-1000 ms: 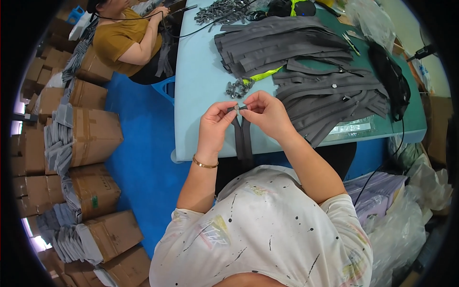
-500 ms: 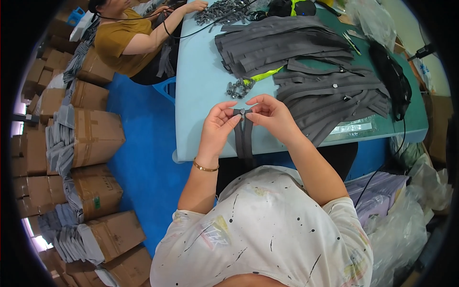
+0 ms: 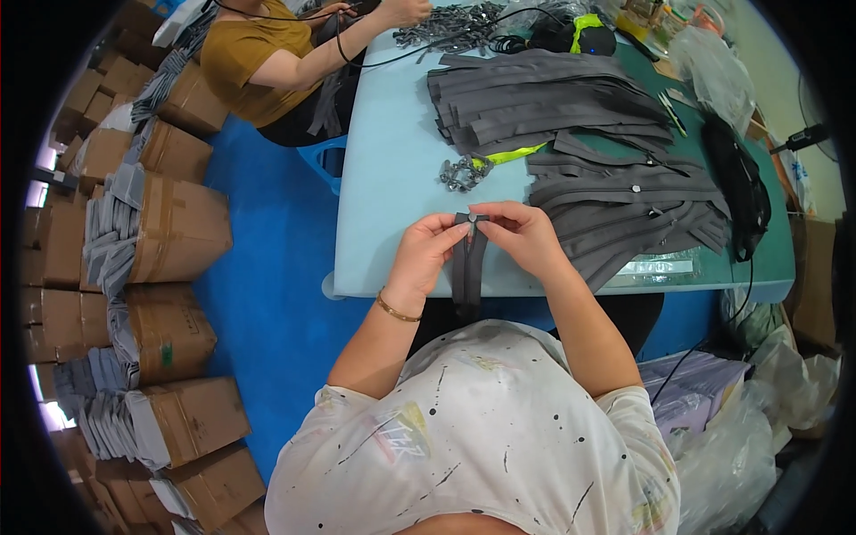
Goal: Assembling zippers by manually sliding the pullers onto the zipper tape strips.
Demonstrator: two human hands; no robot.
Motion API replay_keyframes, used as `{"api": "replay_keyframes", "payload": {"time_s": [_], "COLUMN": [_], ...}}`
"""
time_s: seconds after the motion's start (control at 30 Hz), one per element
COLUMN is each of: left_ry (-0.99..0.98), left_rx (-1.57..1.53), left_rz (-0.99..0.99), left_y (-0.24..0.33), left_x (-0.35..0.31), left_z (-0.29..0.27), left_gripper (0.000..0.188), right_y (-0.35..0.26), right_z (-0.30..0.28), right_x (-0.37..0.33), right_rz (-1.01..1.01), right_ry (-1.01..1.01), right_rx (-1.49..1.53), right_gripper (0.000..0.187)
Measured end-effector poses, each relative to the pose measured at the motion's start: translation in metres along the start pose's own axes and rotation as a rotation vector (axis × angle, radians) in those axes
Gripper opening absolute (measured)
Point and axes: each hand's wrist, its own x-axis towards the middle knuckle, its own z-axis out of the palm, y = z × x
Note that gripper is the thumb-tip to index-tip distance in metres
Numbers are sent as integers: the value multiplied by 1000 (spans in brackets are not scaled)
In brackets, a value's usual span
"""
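A dark grey zipper (image 3: 467, 276) hangs down over the table's front edge, its upper end pinched in both my hands. My left hand (image 3: 432, 243) grips the left tape, and my right hand (image 3: 522, 237) grips the right one. Between my fingertips a silver zipper slider (image 3: 473, 218) sits at the top of the zipper. Just beyond my hands lies a small heap of metal sliders (image 3: 462, 173), touching a yellow-green strip (image 3: 510, 155). To the right, grey zippers (image 3: 629, 198) lie spread in a layered pile.
A larger stack of grey zipper tapes (image 3: 548, 96) lies farther back on the table (image 3: 379, 196). More metal sliders (image 3: 450, 27) are heaped at the far edge. A co-worker in a mustard shirt (image 3: 254, 67) sits far left. Cardboard boxes (image 3: 183, 223) line the left; a black pouch (image 3: 736, 187) lies right.
The view has shifted a little, so most things sit farther right. Both hands stay pinched on the zipper, fingertips slightly closer together. The co-worker's hand has moved over the far slider heap's edge.
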Motion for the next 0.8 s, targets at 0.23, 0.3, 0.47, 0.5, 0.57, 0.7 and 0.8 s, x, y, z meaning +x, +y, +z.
{"api": "replay_keyframes", "payload": {"time_s": [0.23,0.3,0.47,0.5,0.57,0.7,0.8], "left_ry": [13,21,9,12,-24,-19,-12], "left_rx": [16,14,180,171,241,277,299], "left_rz": [12,12,87,94,151,156,133], "left_y": [-2,-4,-2,-4,-10,-12,-12], "left_x": [1,1,-5,-5,-3,-3,-5], "left_z": [1,1,13,12,8,5,4], "left_gripper": [15,15,15,15,14,14,14], "right_y": [0,0,1,1,0,-3,1], "right_z": [-1,-2,-5,-4,-4,-1,0], "right_x": [0,0,-1,-2,-3,-7,-8], "right_rz": [26,36,-27,-28,-122,-198,-211], "right_ry": [-10,-6,-3,-11,-19,17,5], "right_rx": [71,79,77,69,-46,-150,-160], "right_gripper": [26,26,26,26,26,24,23]}}
